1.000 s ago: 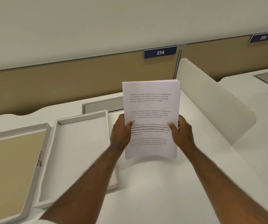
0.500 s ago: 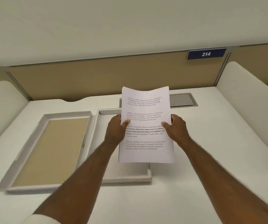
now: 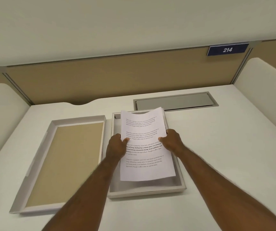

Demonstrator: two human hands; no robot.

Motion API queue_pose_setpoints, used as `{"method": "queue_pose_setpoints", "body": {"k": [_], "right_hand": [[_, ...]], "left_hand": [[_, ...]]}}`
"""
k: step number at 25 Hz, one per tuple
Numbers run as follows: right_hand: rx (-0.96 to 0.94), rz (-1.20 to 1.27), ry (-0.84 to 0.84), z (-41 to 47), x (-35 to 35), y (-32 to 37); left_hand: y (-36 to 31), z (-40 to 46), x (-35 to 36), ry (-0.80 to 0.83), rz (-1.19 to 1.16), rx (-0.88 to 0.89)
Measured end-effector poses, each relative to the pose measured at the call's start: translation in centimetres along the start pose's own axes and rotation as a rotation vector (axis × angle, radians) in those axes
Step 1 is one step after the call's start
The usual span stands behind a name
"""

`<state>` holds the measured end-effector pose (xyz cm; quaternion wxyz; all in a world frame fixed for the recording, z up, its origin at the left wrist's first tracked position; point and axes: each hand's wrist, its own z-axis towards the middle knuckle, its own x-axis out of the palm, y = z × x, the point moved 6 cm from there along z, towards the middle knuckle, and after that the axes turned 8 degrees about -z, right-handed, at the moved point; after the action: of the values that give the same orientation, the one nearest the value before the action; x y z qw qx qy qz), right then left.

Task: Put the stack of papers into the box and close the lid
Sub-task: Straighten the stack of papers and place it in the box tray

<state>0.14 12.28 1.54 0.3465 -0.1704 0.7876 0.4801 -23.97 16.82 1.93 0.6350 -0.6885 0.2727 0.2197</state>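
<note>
A stack of white printed papers (image 3: 144, 170) hangs over the open shallow white box (image 3: 146, 191) in the middle of the desk. My left hand (image 3: 115, 147) grips the stack's left edge and my right hand (image 3: 173, 142) grips its right edge, thumbs on top. The sheets sag a little at the far end and hover above the box floor, slightly tilted. The box's lid (image 3: 39, 170) lies upside down to the left of the box, showing its tan inside.
A white desk (image 3: 225, 164) with a grey cable hatch (image 3: 174, 103) behind the box. A tan partition (image 3: 100, 80) runs along the back with a blue sign reading 214 (image 3: 227, 49). White side dividers (image 3: 267, 75) stand at the left and right.
The papers have come down from an upright hold to lie nearly flat over the box. My view has swung left, so the box and lid now sit in the middle.
</note>
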Motion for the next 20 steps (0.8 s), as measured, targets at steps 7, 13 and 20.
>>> {"method": "queue_pose_setpoints", "body": {"k": [7,13,20], "right_hand": [[0.043,-0.075,-0.003,1.3,2.0,-0.1],[0.044,-0.140,0.013,2.1,3.0,-0.1],[0.078,-0.170,0.016,2.2,3.5,-0.5]], "left_hand": [[2.0,1.6,1.4,0.041,0.023,-0.091],[2.9,1.9,2.0,0.039,0.084,-0.133],[2.9,1.5,2.7,0.094,0.224,-0.138]]}}
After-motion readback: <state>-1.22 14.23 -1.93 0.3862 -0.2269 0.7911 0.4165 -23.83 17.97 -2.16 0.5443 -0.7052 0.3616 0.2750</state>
